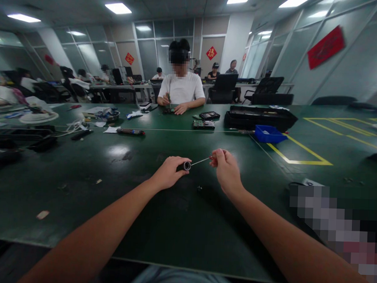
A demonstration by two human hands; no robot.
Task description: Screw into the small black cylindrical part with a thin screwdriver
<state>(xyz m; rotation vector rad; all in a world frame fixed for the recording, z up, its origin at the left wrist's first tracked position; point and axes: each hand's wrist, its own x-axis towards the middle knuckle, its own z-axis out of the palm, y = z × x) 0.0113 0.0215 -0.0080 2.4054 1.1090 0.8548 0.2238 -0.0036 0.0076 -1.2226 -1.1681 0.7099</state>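
My left hand is closed around a dark cylindrical part whose round open end, with a pale ring, faces me. In my right hand a thin screwdriver is pinched near its reddish handle. Its metal shaft slants down to the left, and the tip reaches the edge of the cylindrical part; whether it touches is too small to tell. On the green table just below my hands lies a tiny metal piece.
Across the table a person in a white shirt works on a green circuit board. Drives, a long black case and a blue bin stand beyond my right hand. A dark pen-like tool and cables lie left.
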